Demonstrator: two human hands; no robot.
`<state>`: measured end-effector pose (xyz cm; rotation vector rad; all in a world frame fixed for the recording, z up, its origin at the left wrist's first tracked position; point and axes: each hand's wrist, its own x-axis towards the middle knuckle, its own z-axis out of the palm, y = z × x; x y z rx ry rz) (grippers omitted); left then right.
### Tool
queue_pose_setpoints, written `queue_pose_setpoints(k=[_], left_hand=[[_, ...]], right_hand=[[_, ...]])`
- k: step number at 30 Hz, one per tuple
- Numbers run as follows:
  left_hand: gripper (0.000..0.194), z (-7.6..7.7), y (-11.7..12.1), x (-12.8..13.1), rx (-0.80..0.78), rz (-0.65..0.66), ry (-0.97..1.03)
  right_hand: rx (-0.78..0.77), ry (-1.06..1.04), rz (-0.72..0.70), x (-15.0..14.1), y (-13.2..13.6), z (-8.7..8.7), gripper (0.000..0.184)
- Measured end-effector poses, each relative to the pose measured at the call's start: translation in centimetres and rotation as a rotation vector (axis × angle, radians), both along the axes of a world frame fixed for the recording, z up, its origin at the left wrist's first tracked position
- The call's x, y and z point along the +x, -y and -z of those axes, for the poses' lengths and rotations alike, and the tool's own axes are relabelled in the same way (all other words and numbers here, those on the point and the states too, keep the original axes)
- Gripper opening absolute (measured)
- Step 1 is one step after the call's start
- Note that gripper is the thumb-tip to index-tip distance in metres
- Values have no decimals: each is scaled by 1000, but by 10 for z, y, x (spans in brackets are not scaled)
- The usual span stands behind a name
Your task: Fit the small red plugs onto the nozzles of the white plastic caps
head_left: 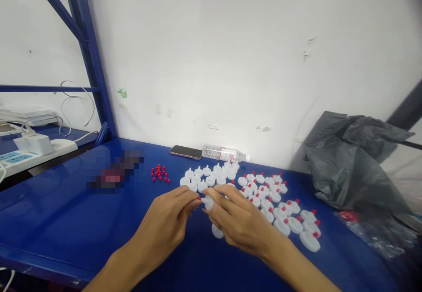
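Between the fingers of my right hand (235,213) is a white plastic nozzle cap (209,202), its thin spout turned to the left. My left hand (168,215) pinches a small red tip cap (199,199) at the end of that spout. Whether the red cap is fully seated on the spout I cannot tell. Just beyond my hands stand several white nozzle caps without red tips (210,181). To the right lie several white nozzle caps with red tips (281,226). One more white cap (217,231) is partly hidden under my right hand.
Loose red tip caps (159,173) lie left of the white ones on the blue table (66,221). A phone (185,152) and a plastic bottle (226,153) lie by the wall. A grey plastic bag (356,160) and a clear bag (372,235) are at right, a power strip (42,153) at left.
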<state>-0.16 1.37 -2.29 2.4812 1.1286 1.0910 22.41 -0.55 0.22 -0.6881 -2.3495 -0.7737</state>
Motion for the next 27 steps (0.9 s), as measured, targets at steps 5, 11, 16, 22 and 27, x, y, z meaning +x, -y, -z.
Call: queue_pose_setpoints(k=[5, 11, 16, 22, 27], left_hand=[[37, -3, 2, 2, 10, -21, 26], [36, -16, -15, -17, -141, -154, -133], [40, -13, -42, -52, -196, -476, -401], [49, 1, -51, -60, -205, -507, -545], [53, 7, -48, -57, -226, -499, -584]], right_hand=[[6, 5, 2, -5, -1, -6, 33], [-109, -167, 66, 20, -16, -13, 30], [-238, -425, 313, 60, -38, -10, 29], [-421, -373, 554, 93, -63, 1, 46], [-610, -245, 645, 103, -75, 13, 56]])
